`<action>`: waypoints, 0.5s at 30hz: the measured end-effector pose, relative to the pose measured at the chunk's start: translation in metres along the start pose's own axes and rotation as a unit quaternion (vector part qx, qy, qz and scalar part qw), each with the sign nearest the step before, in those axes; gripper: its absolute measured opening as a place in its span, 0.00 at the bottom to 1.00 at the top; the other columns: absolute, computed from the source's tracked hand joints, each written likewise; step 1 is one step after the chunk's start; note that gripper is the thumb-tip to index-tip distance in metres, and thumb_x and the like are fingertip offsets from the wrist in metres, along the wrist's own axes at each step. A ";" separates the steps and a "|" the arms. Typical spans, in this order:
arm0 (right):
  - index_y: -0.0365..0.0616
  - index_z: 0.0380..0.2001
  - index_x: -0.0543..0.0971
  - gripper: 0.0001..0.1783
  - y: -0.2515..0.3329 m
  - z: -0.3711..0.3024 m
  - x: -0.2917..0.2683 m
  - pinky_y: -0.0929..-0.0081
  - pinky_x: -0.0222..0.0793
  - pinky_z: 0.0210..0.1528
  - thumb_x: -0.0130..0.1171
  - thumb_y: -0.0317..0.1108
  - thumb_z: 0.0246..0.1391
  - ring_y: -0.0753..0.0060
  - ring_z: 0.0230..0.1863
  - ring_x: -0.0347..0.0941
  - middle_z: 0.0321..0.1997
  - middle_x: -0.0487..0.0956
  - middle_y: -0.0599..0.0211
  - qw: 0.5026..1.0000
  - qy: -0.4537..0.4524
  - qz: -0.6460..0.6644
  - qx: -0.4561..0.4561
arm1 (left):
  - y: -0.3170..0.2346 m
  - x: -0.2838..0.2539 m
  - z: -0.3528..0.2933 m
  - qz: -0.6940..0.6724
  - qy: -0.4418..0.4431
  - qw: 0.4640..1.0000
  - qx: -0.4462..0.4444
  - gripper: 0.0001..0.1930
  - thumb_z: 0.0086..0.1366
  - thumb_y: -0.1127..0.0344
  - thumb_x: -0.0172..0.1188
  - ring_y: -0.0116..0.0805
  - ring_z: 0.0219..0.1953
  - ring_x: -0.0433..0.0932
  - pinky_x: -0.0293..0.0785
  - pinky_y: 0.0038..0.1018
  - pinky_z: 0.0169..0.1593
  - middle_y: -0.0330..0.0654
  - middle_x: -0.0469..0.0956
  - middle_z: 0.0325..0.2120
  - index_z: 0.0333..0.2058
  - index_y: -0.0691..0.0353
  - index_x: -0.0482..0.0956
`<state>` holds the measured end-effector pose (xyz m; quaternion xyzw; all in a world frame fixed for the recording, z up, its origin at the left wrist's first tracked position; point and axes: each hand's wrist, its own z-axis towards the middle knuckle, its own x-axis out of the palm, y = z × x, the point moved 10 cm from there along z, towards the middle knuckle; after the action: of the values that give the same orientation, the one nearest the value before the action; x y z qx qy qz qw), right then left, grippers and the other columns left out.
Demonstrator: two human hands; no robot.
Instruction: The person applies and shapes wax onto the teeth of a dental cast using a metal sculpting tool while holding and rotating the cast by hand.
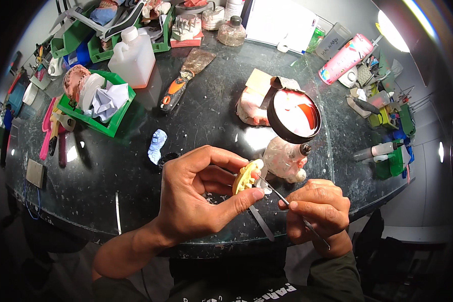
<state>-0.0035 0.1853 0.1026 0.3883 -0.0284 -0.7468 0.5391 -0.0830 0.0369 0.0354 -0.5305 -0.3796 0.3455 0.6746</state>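
In the head view, the left hand (194, 196) grips a yellow dental model (243, 180) between thumb and fingers, above the near edge of the dark bench (216, 113), while the right hand (321, 206) pinches a thin metal tool (314, 232) whose upper tip reaches the model's right side. Just beyond the model stand a clear flask (279, 157) and a round tin (282, 133); a blue mould (157, 146) lies to the left, nearer than a green bin (117, 121) and a scraper (175, 92).
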 end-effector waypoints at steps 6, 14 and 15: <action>0.39 0.40 0.79 0.23 0.001 -0.001 -0.002 0.76 0.74 0.23 0.64 0.15 0.34 0.70 0.23 0.81 0.27 0.81 0.64 1.000 -0.016 -0.006 -0.003 | -0.002 -0.001 -0.001 0.004 0.000 1.000 0.005 0.20 0.54 0.78 0.73 0.29 0.39 0.84 0.82 0.23 0.44 0.48 0.83 0.36 0.44 0.71 0.75; 0.33 0.31 0.75 0.13 -0.009 -0.008 -0.032 0.77 0.63 0.19 0.53 0.18 0.37 0.71 0.17 0.68 0.20 0.74 0.60 0.985 -0.126 -0.114 0.024 | -0.005 -0.005 0.003 0.086 -0.018 0.996 0.033 0.20 0.53 0.79 0.73 0.29 0.40 0.83 0.84 0.22 0.43 0.49 0.83 0.37 0.44 0.70 0.76; 0.33 0.29 0.75 0.11 -0.009 -0.008 -0.037 0.78 0.62 0.19 0.53 0.20 0.37 0.73 0.17 0.67 0.20 0.74 0.60 0.981 -0.142 -0.127 0.025 | -0.006 -0.006 0.003 0.085 -0.024 0.996 0.033 0.19 0.54 0.79 0.72 0.29 0.41 0.83 0.84 0.22 0.43 0.50 0.83 0.37 0.44 0.71 0.76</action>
<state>-0.0013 0.2228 0.1130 0.2921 -0.0740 -0.8557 0.4206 -0.0881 0.0322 0.0405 -0.5298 -0.3374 0.4265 0.6509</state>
